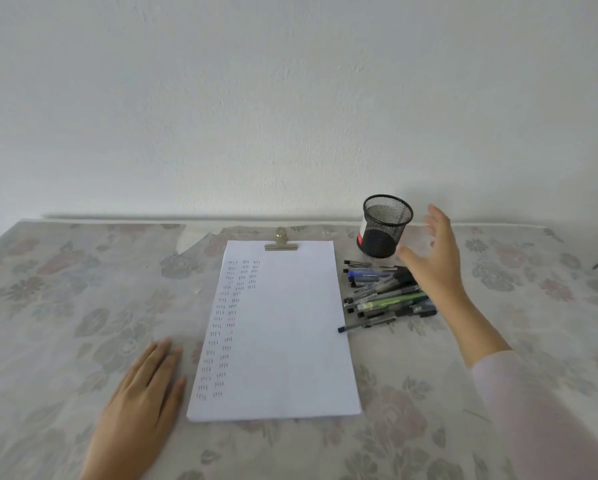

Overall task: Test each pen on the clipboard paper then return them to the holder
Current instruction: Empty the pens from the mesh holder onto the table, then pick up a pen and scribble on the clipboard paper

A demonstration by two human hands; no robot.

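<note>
Paper (276, 327): one white sheet, lengthwise on the flowered tablecloth (65, 289). Columns of small pen strokes run down its left part, too small to read. The board beneath is hidden by the sheet.
Clip (281, 241): metal, at the paper's far edge, gripping it.
Holder (385, 226): black mesh cup, beyond the paper's far right corner. It seems to lean slightly. A red and white label on its left side is unreadable.
Pens (384, 292): a loose heap lying just right of the paper, nearer than the holder. The count is unclear and the right ends are covered by the hand.
Single pen (363, 325): lying at the heap's near edge, its dark tip touching the paper's right edge.
Right hand (436, 258): raised over the heap, right of the holder, fingers spread, grasping nothing, slightly blurred. The pale sleeve (533, 410) is cut off by the frame.
Left hand (145, 386): left of the paper's near corner, flat on the cloth, fingers straight, holding nothing.
</note>
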